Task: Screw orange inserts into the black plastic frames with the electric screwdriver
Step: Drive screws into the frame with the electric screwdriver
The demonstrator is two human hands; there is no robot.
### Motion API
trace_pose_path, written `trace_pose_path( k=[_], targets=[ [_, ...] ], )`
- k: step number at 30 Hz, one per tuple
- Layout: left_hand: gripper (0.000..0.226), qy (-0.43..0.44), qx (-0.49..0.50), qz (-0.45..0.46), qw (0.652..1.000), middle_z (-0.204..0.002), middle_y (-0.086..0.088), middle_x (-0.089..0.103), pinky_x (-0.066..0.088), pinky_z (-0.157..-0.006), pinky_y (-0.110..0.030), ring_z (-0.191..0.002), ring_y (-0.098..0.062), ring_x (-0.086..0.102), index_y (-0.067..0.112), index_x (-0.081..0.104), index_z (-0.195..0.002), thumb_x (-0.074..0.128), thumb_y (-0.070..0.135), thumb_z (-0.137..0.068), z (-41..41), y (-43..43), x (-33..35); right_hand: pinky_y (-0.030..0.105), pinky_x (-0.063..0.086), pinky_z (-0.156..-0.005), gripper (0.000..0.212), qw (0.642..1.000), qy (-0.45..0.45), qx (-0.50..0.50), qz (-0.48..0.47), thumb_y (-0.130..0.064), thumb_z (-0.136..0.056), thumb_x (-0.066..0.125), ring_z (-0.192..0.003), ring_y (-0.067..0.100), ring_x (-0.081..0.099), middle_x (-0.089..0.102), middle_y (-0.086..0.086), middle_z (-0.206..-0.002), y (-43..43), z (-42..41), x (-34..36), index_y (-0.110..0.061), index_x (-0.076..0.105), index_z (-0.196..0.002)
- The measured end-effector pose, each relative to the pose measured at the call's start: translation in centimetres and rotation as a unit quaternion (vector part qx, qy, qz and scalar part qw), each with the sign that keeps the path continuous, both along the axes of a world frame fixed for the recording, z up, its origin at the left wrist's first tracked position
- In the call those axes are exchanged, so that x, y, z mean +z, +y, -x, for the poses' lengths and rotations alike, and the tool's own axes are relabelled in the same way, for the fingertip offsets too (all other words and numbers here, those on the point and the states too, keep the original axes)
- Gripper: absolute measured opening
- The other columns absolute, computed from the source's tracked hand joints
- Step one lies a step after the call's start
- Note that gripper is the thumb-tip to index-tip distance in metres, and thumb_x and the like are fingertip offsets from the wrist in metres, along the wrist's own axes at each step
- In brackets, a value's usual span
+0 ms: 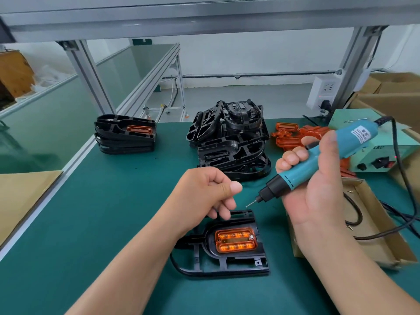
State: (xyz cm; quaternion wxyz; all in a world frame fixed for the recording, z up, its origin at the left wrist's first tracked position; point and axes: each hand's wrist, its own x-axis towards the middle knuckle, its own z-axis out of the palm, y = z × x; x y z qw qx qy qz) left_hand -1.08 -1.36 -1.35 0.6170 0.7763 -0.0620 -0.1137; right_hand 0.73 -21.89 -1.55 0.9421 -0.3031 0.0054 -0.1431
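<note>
A black plastic frame lies flat on the green mat near me, with an orange insert seated in its recess. One screw head shows at the insert's upper right corner. My left hand hovers just above the frame's far edge with its fingers curled and the thumb pressed to the index finger; nothing is visible in it. My right hand grips the teal electric screwdriver, tilted with its thin bit pointing down-left. The bit's tip is in the air above the frame's far right corner.
A loose pile of black frames stands mid-table, with a stack of frames with orange inserts fitted at the left. Spare orange inserts lie behind my right hand. An open cardboard box with screws and the screwdriver's green power unit sit at the right.
</note>
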Motion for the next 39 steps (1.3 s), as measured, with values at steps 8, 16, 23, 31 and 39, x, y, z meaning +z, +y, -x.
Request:
trace_pose_path(
  k=[8, 16, 23, 31, 39],
  targets=[
    [0.012, 0.070, -0.108, 0.073, 0.989, -0.103, -0.014, 0.080, 0.065, -0.080, -0.034, -0.098, -0.030, 0.079, 0.006, 0.070, -0.111, 0.060, 0.003, -0.104, 0.7, -0.5, 0.0, 0.024, 0.047, -0.064, 0.033, 1.000, -0.014, -0.021, -0.015, -0.048, -0.107, 0.059, -0.066, 0.011, 0.048, 0.049, -0.004, -0.074, -0.7, -0.2, 0.8, -0.017, 0.060, -0.096],
    [0.014, 0.086, -0.145, 0.078, 0.983, -0.108, -0.015, 0.079, 0.065, -0.085, -0.034, -0.103, -0.029, 0.078, 0.007, 0.065, -0.116, 0.055, 0.004, -0.107, 1.0, -0.9, 0.0, 0.024, 0.047, -0.063, 0.033, 0.999, -0.028, -0.011, -0.009, -0.048, -0.106, 0.060, -0.065, 0.010, 0.048, 0.049, -0.004, -0.074, -0.7, -0.1, 0.8, -0.017, 0.061, -0.096],
    [0.014, 0.090, -0.157, 0.092, 0.979, -0.109, -0.014, 0.079, 0.064, -0.085, -0.032, -0.104, -0.030, 0.078, 0.009, 0.064, -0.118, 0.055, 0.006, -0.107, 1.0, -0.9, 0.0, 0.024, 0.047, -0.064, 0.033, 1.000, -0.029, -0.006, -0.003, -0.048, -0.106, 0.060, -0.066, 0.010, 0.048, 0.049, -0.004, -0.075, -0.7, -0.1, 0.8, -0.017, 0.061, -0.096],
    [0.014, 0.087, -0.157, 0.091, 0.980, -0.109, -0.014, 0.079, 0.064, -0.086, -0.033, -0.104, -0.029, 0.078, 0.008, 0.064, -0.117, 0.055, 0.005, -0.107, 1.1, -0.9, 0.0, 0.023, 0.047, -0.064, 0.033, 0.999, -0.032, 0.000, 0.003, -0.048, -0.107, 0.058, -0.066, 0.010, 0.048, 0.049, -0.004, -0.075, -0.6, 0.0, 0.8, -0.018, 0.062, -0.095],
    [0.014, 0.078, -0.150, 0.086, 0.982, -0.107, -0.015, 0.079, 0.064, -0.085, -0.032, -0.101, -0.030, 0.078, 0.007, 0.064, -0.116, 0.059, 0.002, -0.104, 1.1, -0.9, -0.1, 0.024, 0.046, -0.063, 0.032, 0.999, -0.041, -0.002, 0.017, -0.047, -0.107, 0.058, -0.065, 0.010, 0.047, 0.049, -0.004, -0.074, -0.5, 0.0, 0.8, -0.017, 0.061, -0.096]
  ],
)
